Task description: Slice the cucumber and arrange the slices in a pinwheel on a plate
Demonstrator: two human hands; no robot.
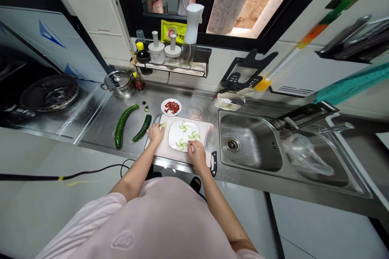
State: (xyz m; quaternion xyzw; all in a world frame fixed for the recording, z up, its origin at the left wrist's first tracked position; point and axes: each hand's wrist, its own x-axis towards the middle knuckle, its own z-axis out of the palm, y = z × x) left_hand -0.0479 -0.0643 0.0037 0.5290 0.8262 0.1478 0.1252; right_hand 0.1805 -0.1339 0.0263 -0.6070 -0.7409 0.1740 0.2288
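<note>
A white plate (174, 129) lies on a pale cutting board (162, 148), with thin cucumber slices (184, 126) laid on it in three pinwheel shapes. My right hand (197, 154) is over the plate's lower right edge. Its fingertips are drawn together close to the pinwheels, and whatever they pinch is too small to make out. At the board's left side rests my left hand (155, 133), its fingers somewhat spread beside a few loose cucumber pieces (164, 125). A knife with a black handle (214, 164) lies at the board's right end, its blade partly hidden by my right hand.
A whole cucumber (124, 125) and a cut cucumber (142, 128) lie to the left. Behind the board stands a small plate (163, 110) of red pieces. A lidded pot (119, 85) is farther left; a steel sink (252, 145) is on the right.
</note>
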